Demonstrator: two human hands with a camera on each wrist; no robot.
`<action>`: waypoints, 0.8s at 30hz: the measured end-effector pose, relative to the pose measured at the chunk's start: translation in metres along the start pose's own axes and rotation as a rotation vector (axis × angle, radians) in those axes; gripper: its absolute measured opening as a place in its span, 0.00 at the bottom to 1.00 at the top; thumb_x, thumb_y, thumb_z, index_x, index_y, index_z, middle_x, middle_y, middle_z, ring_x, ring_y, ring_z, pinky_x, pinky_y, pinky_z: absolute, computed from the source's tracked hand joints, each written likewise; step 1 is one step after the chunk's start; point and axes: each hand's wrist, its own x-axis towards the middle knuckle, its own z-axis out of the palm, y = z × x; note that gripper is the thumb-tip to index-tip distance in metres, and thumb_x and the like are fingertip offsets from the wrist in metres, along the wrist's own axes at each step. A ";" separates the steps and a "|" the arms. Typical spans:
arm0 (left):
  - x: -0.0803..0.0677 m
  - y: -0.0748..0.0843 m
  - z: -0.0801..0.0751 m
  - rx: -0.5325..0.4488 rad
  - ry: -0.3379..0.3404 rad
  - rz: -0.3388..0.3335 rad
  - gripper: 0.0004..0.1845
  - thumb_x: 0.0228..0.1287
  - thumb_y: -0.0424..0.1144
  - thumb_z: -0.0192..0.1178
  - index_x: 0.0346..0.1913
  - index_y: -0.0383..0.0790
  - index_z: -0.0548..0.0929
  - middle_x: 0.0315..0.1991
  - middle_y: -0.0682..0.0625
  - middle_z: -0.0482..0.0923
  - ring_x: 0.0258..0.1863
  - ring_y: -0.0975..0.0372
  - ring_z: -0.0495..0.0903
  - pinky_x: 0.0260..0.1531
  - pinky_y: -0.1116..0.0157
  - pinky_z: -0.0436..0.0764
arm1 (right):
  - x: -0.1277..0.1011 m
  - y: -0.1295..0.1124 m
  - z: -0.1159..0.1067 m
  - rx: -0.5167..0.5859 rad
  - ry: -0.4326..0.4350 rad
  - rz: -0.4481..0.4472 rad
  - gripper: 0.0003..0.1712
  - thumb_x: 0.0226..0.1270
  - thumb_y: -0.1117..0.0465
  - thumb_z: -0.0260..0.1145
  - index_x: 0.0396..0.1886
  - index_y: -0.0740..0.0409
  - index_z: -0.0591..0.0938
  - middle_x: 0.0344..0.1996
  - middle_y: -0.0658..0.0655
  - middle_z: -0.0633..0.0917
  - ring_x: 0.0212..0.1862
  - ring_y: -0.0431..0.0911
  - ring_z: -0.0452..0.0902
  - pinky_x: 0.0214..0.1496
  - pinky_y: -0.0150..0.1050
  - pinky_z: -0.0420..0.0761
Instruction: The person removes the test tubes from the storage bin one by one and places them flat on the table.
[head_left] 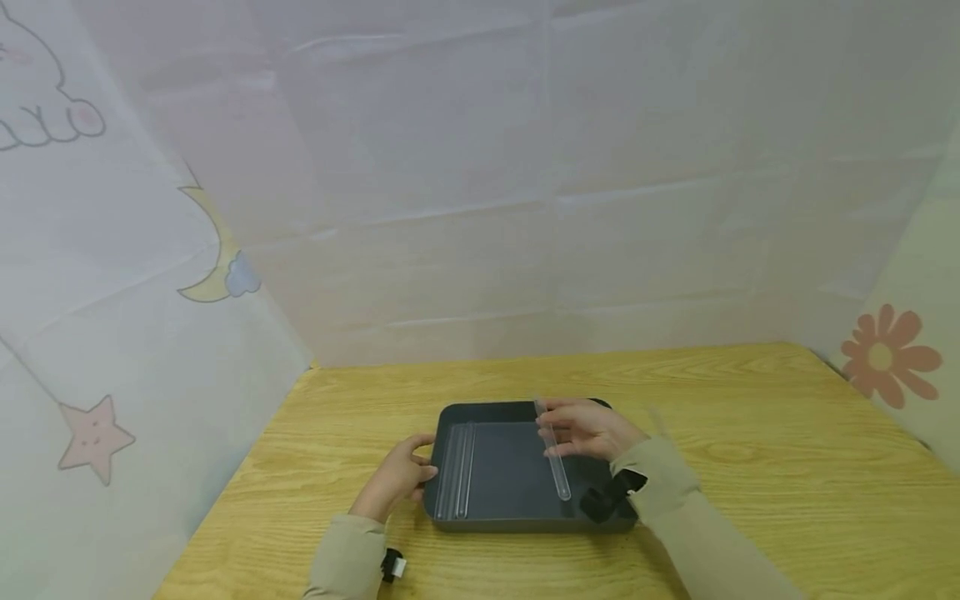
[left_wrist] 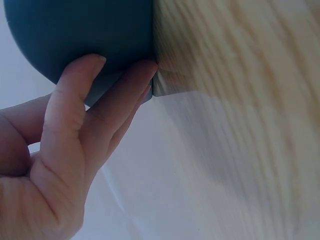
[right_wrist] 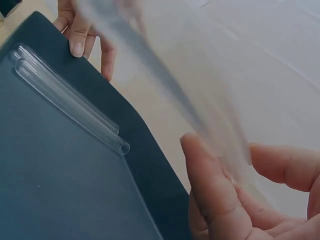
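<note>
A dark grey tray [head_left: 510,517] sat on the wooden tabletop [head_left: 750,467], near the front edge and about midway between the left and right edges.

Left hand [head_left: 397,479] rested against the tray's left rim, fingers curled round the edge and gripping it. The left wrist view showed the fingertips [left_wrist: 90,67] pressed on the tray's rounded outer corner [left_wrist: 75,30], with the tabletop grain beside it.

Right hand [head_left: 588,429] was over the tray's far right part, pinching a clear glass tube [head_left: 555,458] between thumb and fingers. The tube lay lengthwise, front to back, its rounded end toward the front rim of the tray. Whether that end touched the tray floor could not be told. In the right wrist view the held tube [right_wrist: 200,105] was blurred.

Two more clear tubes [head_left: 459,471] lay side by side, touching, along the tray's left wall; their open ends [right_wrist: 122,147] showed in the right wrist view.

Pale printed cloth [head_left: 112,292] walled the tabletop on the left, far and right sides.
</note>
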 end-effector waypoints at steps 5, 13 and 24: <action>-0.001 -0.001 0.000 -0.006 0.001 0.010 0.29 0.65 0.20 0.55 0.68 0.28 0.65 0.48 0.31 0.76 0.34 0.54 0.81 0.27 0.60 0.81 | -0.004 0.001 -0.008 0.042 -0.008 -0.019 0.35 0.74 0.69 0.55 0.75 0.67 0.53 0.46 0.57 0.74 0.47 0.48 0.73 0.49 0.48 0.79; 0.001 -0.002 0.001 -0.010 0.003 0.008 0.29 0.64 0.19 0.56 0.68 0.28 0.65 0.45 0.32 0.76 0.34 0.54 0.81 0.27 0.61 0.81 | -0.013 0.002 -0.022 0.059 0.006 -0.032 0.33 0.74 0.66 0.57 0.73 0.68 0.56 0.43 0.54 0.76 0.45 0.46 0.74 0.48 0.46 0.79; 0.001 -0.003 0.001 -0.012 0.006 0.004 0.28 0.64 0.20 0.56 0.68 0.29 0.66 0.46 0.32 0.76 0.34 0.53 0.81 0.25 0.63 0.79 | -0.023 -0.002 -0.030 0.076 -0.011 -0.039 0.40 0.75 0.65 0.56 0.75 0.68 0.46 0.46 0.54 0.74 0.46 0.45 0.75 0.51 0.45 0.78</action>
